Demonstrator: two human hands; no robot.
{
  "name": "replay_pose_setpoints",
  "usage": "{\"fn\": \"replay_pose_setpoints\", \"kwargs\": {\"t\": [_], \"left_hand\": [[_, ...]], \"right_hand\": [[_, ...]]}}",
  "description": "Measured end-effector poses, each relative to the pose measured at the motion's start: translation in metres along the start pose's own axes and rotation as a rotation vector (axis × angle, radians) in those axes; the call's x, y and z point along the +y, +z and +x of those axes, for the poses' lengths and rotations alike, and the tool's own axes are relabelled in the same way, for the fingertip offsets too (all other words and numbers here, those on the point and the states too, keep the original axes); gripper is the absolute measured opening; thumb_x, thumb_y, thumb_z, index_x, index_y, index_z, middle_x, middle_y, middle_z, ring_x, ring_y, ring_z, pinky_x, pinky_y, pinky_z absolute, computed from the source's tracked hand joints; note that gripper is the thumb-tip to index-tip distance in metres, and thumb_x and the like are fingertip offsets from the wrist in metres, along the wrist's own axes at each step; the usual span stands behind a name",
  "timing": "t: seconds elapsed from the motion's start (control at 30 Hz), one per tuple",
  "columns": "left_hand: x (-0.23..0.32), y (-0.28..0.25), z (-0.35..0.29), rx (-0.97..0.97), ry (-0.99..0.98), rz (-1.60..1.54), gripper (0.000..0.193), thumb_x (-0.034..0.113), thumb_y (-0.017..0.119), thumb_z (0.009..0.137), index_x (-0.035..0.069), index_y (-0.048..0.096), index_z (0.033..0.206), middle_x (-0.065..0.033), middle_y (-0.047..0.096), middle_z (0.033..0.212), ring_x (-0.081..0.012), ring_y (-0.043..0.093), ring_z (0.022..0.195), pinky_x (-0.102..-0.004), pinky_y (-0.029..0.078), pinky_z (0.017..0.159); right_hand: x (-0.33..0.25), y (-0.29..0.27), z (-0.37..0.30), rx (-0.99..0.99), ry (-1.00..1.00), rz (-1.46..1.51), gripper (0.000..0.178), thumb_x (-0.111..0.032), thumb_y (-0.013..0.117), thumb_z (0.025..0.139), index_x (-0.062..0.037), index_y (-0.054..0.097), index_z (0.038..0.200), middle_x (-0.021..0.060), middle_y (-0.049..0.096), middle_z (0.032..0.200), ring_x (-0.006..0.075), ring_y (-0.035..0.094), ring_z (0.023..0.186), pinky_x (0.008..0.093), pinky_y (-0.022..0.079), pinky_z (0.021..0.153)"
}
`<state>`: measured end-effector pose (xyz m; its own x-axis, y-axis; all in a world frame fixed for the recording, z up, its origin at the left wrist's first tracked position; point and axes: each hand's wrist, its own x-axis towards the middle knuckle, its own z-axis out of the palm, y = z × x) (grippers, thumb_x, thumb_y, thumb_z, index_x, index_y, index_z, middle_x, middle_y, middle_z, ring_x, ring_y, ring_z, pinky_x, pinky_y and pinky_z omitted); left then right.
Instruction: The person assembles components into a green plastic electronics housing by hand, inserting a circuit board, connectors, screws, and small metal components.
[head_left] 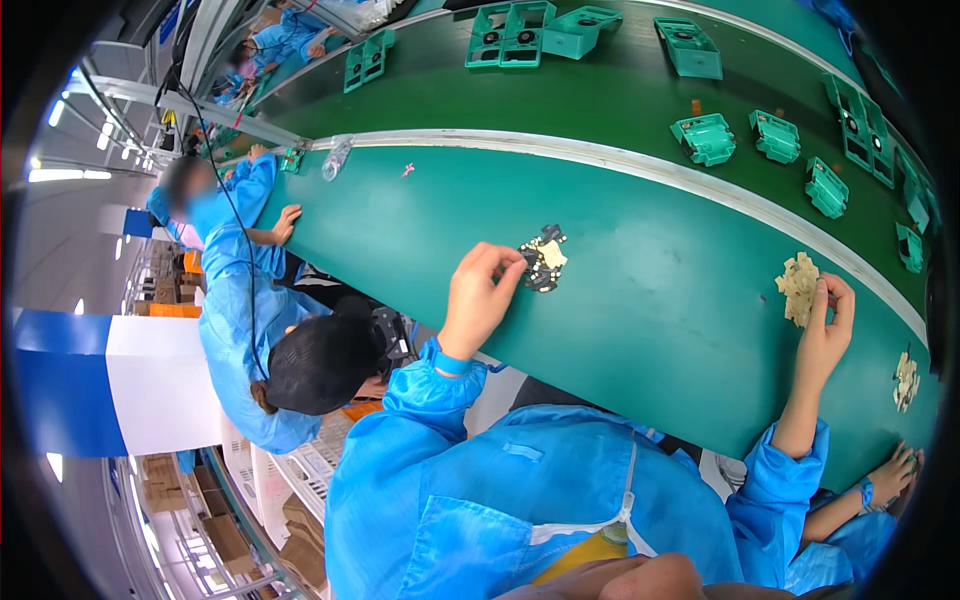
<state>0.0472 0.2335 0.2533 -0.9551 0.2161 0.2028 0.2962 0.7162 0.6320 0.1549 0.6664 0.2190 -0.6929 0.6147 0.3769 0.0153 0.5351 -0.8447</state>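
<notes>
My left hand (484,298) is at the left edge of a small heap of black and cream parts (548,262) on the green work surface (650,300). Its thumb and fingertips are pinched together, and whatever they hold is too small to make out. Over to the right, my right hand (826,325) touches the near-right side of a pile of cream-coloured pieces (797,285). The fingers there are drawn together too, and anything between them is hidden. The cream pieces are small, flat and irregular in shape.
Beyond a pale rail (560,150), a darker green belt carries several teal plastic housings (705,140). Another cream pile (906,382) lies far right, near a neighbour's hand (893,475). At left are a clear plastic bag (336,158), a pink piece (408,170) and people in blue coats.
</notes>
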Motion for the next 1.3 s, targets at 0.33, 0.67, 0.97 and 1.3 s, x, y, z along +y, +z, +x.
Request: {"fn": "replay_pose_setpoints", "kwargs": {"t": [0.33, 0.67, 0.97, 1.3], "left_hand": [[0.014, 0.017, 0.004, -0.028, 0.078, 0.076, 0.02, 0.008, 0.077, 0.081, 0.003, 0.07, 0.099, -0.0091, 0.063, 0.088, -0.0233, 0.061, 0.077, -0.0341, 0.052, 0.07], [0.025, 0.029, 0.002, 0.016, 0.138, 0.233, 0.032, 0.016, 0.08, 0.079, 0.002, 0.068, 0.105, -0.0114, 0.062, 0.102, -0.0304, 0.059, 0.093, -0.0402, 0.05, 0.083], [0.028, 0.034, -0.007, 0.084, 0.252, 0.293, 0.022, 0.013, 0.077, 0.081, 0.003, 0.071, 0.1, -0.0093, 0.066, 0.101, -0.0304, 0.061, 0.091, -0.0408, 0.049, 0.082], [0.027, 0.027, -0.01, 0.183, 0.394, 0.438, 0.011, 0.01, 0.071, 0.085, 0.006, 0.07, 0.095, -0.0038, 0.07, 0.099, -0.024, 0.064, 0.089, -0.0417, 0.045, 0.091]], "right_hand": [[0.003, -0.006, -0.002, 0.023, -0.004, -0.018, 0.012, -0.011, 0.059, 0.099, 0.0003, 0.064, 0.1, 0.0059, 0.065, 0.106, 0.0147, 0.057, 0.093, 0.0286, 0.047, 0.086], [0.003, -0.01, 0.0, 0.015, -0.02, -0.037, 0.011, -0.01, 0.059, 0.098, 0.0003, 0.063, 0.099, 0.0063, 0.064, 0.106, 0.0148, 0.057, 0.093, 0.0285, 0.046, 0.086], [0.006, -0.015, 0.001, 0.025, -0.045, -0.027, 0.011, -0.01, 0.059, 0.098, 0.0004, 0.063, 0.1, 0.0068, 0.064, 0.107, 0.0155, 0.058, 0.097, 0.0293, 0.046, 0.088], [0.005, -0.022, -0.001, 0.039, -0.064, -0.041, 0.011, -0.009, 0.059, 0.098, 0.0005, 0.063, 0.101, 0.0071, 0.064, 0.107, 0.0156, 0.058, 0.095, 0.029, 0.047, 0.085]]}}
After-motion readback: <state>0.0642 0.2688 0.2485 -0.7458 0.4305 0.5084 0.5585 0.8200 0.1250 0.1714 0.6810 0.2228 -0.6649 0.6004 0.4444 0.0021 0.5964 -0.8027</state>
